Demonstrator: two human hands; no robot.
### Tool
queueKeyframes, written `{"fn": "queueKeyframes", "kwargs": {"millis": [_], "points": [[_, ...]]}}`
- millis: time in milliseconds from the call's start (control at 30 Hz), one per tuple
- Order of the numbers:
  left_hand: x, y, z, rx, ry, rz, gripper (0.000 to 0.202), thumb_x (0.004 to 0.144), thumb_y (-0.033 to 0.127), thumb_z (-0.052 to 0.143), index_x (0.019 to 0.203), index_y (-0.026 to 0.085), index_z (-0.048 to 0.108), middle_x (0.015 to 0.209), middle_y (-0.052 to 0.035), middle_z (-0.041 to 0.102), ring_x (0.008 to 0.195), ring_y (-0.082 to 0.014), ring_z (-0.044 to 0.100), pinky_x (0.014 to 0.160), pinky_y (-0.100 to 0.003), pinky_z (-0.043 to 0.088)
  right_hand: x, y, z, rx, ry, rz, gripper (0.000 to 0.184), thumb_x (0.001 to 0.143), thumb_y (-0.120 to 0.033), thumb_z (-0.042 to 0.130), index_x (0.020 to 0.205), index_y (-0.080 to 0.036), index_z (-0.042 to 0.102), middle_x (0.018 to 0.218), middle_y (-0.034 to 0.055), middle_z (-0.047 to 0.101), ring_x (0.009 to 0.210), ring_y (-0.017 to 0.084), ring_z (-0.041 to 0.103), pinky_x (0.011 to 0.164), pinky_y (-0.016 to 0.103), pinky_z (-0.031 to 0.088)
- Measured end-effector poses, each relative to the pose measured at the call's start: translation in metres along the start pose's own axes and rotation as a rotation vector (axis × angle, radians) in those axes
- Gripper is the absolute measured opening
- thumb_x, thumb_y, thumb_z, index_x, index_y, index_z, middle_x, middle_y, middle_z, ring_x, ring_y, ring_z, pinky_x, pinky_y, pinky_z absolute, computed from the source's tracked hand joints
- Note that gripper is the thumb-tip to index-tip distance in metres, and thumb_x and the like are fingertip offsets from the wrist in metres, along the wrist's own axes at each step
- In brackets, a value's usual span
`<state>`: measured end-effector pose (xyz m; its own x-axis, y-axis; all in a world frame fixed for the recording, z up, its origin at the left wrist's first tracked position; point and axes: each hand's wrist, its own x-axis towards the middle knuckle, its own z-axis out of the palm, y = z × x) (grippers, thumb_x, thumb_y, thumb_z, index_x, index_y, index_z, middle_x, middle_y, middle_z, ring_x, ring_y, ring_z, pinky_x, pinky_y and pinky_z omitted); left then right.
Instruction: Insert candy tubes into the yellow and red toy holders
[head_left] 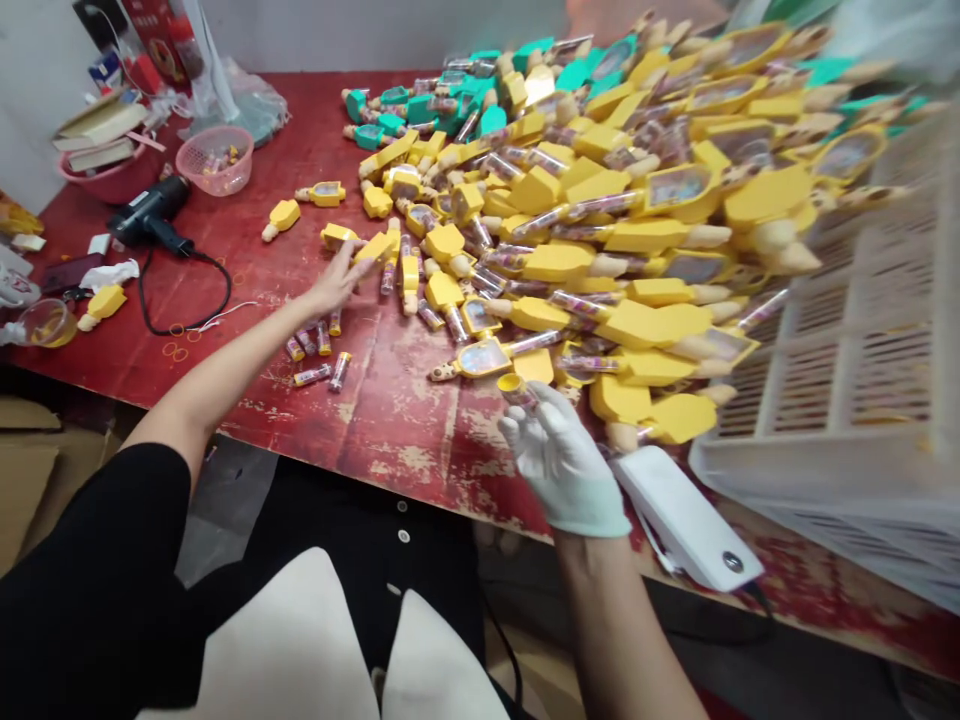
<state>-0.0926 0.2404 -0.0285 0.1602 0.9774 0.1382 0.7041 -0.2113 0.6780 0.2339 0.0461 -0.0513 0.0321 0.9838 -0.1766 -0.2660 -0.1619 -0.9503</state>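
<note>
My left hand [339, 280], bare, reaches to the left edge of a large pile. Its fingers are stretched out and apart, touching or just beside a yellow paddle-shaped piece [376, 247]; whether they grip it is not clear. Closer to me, my right hand [559, 450] wears a white glove and is closed on a small clear tube [516, 389] with a yellow end turned upward. Around it lie yellow mirror-like pieces [482, 357] with beige figure-shaped ends. Several loose filled tubes [340, 372] rest on the red table [405, 430] between my hands.
Teal pieces [491, 121] lie at the back of the pile. A white plastic crate [825, 440] and a white power bank [686, 520] stand at the right. At the left are a black heat gun [154, 212] with its cord and a pink basket [215, 160].
</note>
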Motion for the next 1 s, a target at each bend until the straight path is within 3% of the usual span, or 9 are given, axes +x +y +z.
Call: {"fn": "queueKeyframes", "kwargs": {"millis": [100, 167, 233, 300, 400, 567, 700, 833, 1000], "points": [[-0.079, 0.050, 0.025, -0.426, -0.184, -0.072, 0.041, 0.106, 0.046, 0.036, 0.135, 0.022, 0.053, 0.112, -0.0100, 0.065, 0.086, -0.0180, 0.064, 0.076, -0.033, 0.054, -0.014, -0.012, 0.000, -0.119, 0.058, -0.092, 0.035, 0.082, -0.046, 0.075, 0.109, -0.028, 0.060, 0.087, -0.0011, 0.059, 0.072, 0.014, 0.064, 0.074, 0.034, 0.057], [-0.135, 0.079, 0.043, -0.625, -0.380, -0.155, 0.045, 0.098, 0.054, 0.054, 0.129, 0.021, 0.057, 0.096, -0.0049, 0.064, 0.069, -0.0128, 0.059, 0.064, -0.028, 0.051, -0.026, -0.026, 0.003, -0.306, 0.081, -0.198, 0.035, 0.084, -0.044, 0.075, 0.111, -0.027, 0.061, 0.091, 0.0015, 0.064, 0.074, 0.018, 0.066, 0.076, 0.038, 0.057], [-0.181, 0.101, 0.054, -0.801, -0.475, -0.242, 0.055, 0.086, 0.060, 0.068, 0.122, 0.019, 0.061, 0.087, -0.0001, 0.061, 0.062, -0.0082, 0.055, 0.059, -0.023, 0.047, -0.038, -0.042, 0.007, -0.541, 0.017, -0.334, 0.031, 0.087, -0.043, 0.073, 0.110, -0.025, 0.063, 0.097, 0.0056, 0.068, 0.082, 0.022, 0.069, 0.079, 0.040, 0.058], [-0.212, 0.113, 0.058, -0.921, -0.521, -0.325, 0.060, 0.080, 0.064, 0.072, 0.116, 0.017, 0.062, 0.082, 0.0027, 0.059, 0.059, -0.0061, 0.054, 0.055, -0.020, 0.043, -0.047, -0.055, 0.008, -0.777, -0.166, -0.459, 0.025, 0.089, -0.039, 0.071, 0.108, -0.024, 0.065, 0.101, 0.0074, 0.070, 0.088, 0.024, 0.070, 0.081, 0.039, 0.057], [-0.234, 0.118, 0.052, -0.984, -0.633, -0.421, 0.061, 0.079, 0.065, 0.073, 0.111, 0.015, 0.061, 0.070, 0.0057, 0.057, 0.048, -0.0050, 0.052, 0.046, -0.018, 0.037, -0.060, -0.062, 0.004, -1.049, -0.401, -0.624, 0.020, 0.094, -0.031, 0.066, 0.113, -0.024, 0.066, 0.101, 0.0077, 0.071, 0.090, 0.023, 0.069, 0.082, 0.036, 0.056], [-0.255, 0.119, 0.038, -1.001, -0.841, -0.468, 0.058, 0.078, 0.063, 0.076, 0.107, 0.015, 0.062, 0.070, 0.0045, 0.059, 0.045, -0.0042, 0.046, 0.041, -0.019, 0.032, -0.086, -0.051, -0.002, -1.203, -0.591, -0.751, 0.027, 0.103, -0.037, 0.049, 0.122, -0.021, 0.062, 0.091, 0.0079, 0.068, 0.075, 0.020, 0.066, 0.064, 0.031, 0.050], [-0.271, 0.121, 0.034, -0.877, -0.989, -0.498, 0.054, 0.074, 0.061, 0.080, 0.097, 0.015, 0.063, 0.072, 0.0039, 0.058, 0.056, -0.0066, 0.050, 0.050, -0.020, 0.038, -0.114, -0.053, 0.004, -1.450, -0.676, -0.868, 0.031, 0.106, -0.036, 0.040, 0.110, -0.019, 0.065, 0.072, 0.0046, 0.061, 0.053, 0.017, 0.052, 0.050, 0.033, 0.030], [-0.287, 0.121, 0.033, -0.773, -1.147, -0.533, 0.048, 0.072, 0.057, 0.082, 0.088, 0.014, 0.064, 0.082, 0.0005, 0.065, 0.071, -0.0100, 0.056, 0.065, -0.023, 0.043, -0.142, -0.055, 0.012, -1.503, -0.820, -0.971, 0.028, 0.104, -0.020, 0.039, 0.100, -0.016, 0.066, 0.065, 0.0024, 0.055, 0.052, 0.016, 0.048, 0.052, 0.034, 0.027], [-0.310, 0.117, 0.035, -0.708, -1.269, -0.512, 0.043, 0.071, 0.054, 0.083, 0.081, 0.016, 0.063, 0.077, 0.0010, 0.066, 0.071, -0.0111, 0.057, 0.063, -0.022, 0.041, -0.172, -0.036, 0.010, -1.336, -0.903, -0.811, 0.036, 0.108, -0.024, 0.030, 0.097, -0.014, 0.063, 0.065, 0.0016, 0.056, 0.049, 0.013, 0.047, 0.049, 0.031, 0.029]]}}
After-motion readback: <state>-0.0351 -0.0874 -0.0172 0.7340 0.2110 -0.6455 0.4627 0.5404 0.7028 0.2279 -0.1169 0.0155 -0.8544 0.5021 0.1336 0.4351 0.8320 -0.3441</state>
